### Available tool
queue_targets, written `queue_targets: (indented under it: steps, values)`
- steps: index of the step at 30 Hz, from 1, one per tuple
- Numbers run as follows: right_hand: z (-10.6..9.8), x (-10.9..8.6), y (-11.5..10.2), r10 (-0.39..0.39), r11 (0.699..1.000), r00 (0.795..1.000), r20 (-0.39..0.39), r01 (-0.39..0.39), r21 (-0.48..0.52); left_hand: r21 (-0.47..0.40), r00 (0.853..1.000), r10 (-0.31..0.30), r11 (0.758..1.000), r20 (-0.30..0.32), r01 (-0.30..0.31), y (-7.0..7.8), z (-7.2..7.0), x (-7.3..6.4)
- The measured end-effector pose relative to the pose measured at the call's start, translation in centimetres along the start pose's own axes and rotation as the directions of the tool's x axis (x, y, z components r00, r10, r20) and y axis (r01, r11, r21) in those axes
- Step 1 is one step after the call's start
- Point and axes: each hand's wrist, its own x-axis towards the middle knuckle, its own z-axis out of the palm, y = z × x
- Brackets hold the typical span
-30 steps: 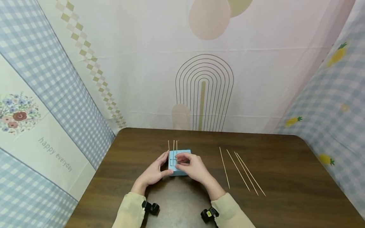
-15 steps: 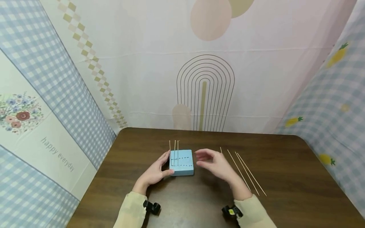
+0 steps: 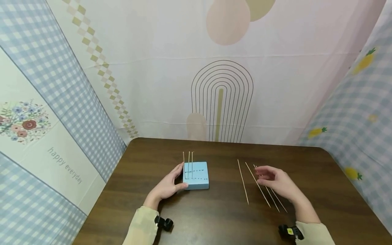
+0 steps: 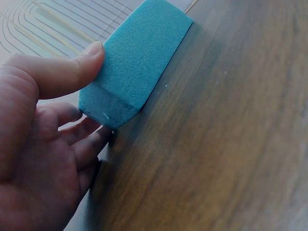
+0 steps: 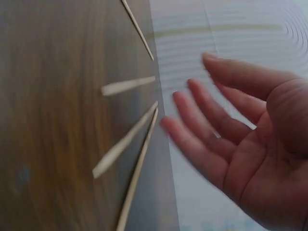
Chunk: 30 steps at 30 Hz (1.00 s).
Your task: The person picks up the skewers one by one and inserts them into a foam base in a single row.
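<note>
A light blue foam block [image 3: 199, 175] with rows of small dark holes lies on the table, and three thin wooden skewers [image 3: 192, 163] stand upright in its left part. My left hand [image 3: 165, 185] grips the block's left side, thumb at the near left corner and fingers along the side. In the left wrist view, the thumb rests on the foam block [image 4: 139, 57] while the fingers curl by its end. Over the loose skewers [image 3: 258, 185] at the right, my right hand [image 3: 277, 180] hovers with relaxed fingers and nothing between them. The right wrist view has these skewers [image 5: 137, 168] beside the fingertips.
Another loose skewer [image 3: 243, 183] lies left of the others on the brown wooden table [image 3: 220, 217]. A patterned cloth [image 3: 153, 85] hangs behind the table's far edge, with checked cloth [image 3: 352, 136] at the right side. Each wrist wears a small black camera [image 3: 163, 223].
My right hand has let go at the block and moved right, to over the loose skewers. The left hand has stayed on the block, and the upright skewers still stand.
</note>
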Motion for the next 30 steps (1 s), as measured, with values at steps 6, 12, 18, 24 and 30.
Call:
queue_targets:
  steps: [6, 12, 18, 24, 30]
  values:
    - [-1.4, -0.9, 1.7, 0.064, 0.997, 0.998, 0.022, -0.065, 0.030, 0.000, 1.000, -0.009, 1.000, 0.001, 0.009, 0.0, 0.0, -0.2]
    - [-2.3, -1.2, 3.2, 0.102, 0.993, 0.993, 0.054, -0.105, 0.050, 0.004, 1.000, 0.002, 1.000, -0.004, -0.002, -0.1, 0.1, -0.2]
    - [-3.4, -1.4, 4.3, 0.137, 0.984, 0.985, 0.108, -0.148, 0.100, 0.002, 1.000, 0.013, 1.000, -0.010, -0.013, -0.1, 0.1, -0.2]
    - [-4.0, -1.6, 4.4, 0.184, 0.981, 0.972, 0.145, -0.192, 0.041, 0.006, 1.000, 0.010, 1.000, -0.003, -0.010, -0.1, 0.1, -0.1]
    - [-3.9, -1.5, 4.1, 0.257, 0.964, 0.954, 0.151, -0.264, 0.026, 0.012, 1.000, 0.012, 1.000, -0.001, -0.012, -0.1, 0.1, 0.1]
